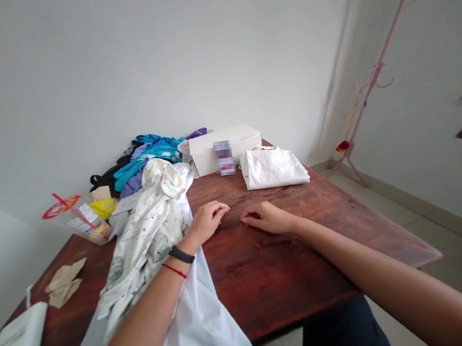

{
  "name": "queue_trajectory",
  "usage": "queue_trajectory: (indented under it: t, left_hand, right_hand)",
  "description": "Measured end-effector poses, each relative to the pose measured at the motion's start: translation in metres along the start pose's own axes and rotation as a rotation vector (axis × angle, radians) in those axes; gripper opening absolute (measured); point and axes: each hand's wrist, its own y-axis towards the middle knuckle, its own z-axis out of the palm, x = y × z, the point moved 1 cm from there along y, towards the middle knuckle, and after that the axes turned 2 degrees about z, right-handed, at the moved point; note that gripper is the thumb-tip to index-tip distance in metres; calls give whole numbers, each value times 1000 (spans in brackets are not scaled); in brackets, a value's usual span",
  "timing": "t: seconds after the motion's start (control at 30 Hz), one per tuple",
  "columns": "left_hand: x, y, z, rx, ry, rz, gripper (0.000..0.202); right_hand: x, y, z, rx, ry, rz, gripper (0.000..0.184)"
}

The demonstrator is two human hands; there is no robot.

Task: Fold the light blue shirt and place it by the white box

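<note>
Reddish-brown wooden table (293, 266) by white wall (200, 59), crumpled cream garment with grey printed figures (150, 233) lying left of centre, left hand (207, 221) just beside it, right hand (267, 218) near, both empty, fingers loosely curled on wood

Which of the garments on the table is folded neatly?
The white garment beside the white box; the patterned one and the blue pile lie crumpled.

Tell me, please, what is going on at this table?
A person rests both hands on the wooden table, holding nothing. The left hand lies beside a crumpled patterned garment, the right hand on bare wood near it. A folded white garment sits by a white box at the far edge, next to a pile of coloured clothes.
</note>
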Motion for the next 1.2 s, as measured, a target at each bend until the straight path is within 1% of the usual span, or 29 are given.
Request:
queue_trajectory:
  t: [0.23,0.47,0.57,0.77,0.97,1.07,1.2]
  left_hand:
    - [0,0,0,13,32,-2,12]
    - [-1,0,-1,17,-25,-8,22]
    - [-1,0,-1,13,-25,-15,22]
    - [-2,0,-1,13,20,7,16]
    - [0,0,-1,-12,-51,41,25]
    - [-1,0,-1,-22,-64,45,22]
    - [0,0,-2,-41,-24,79,17]
  right_hand:
    - [1,-1,-1,4,-2,7,17]
    - [2,-1,-1,6,3,2,18]
    - [1,-1,-1,9,4,7,18]
    - [1,-1,-1,18,-5,23,19]
    - [-1,-1,0,39,-14,44,19]
    - [-2,-1,1,42,-31,37,19]
    - [-1,-1,1,45,-18,27,19]
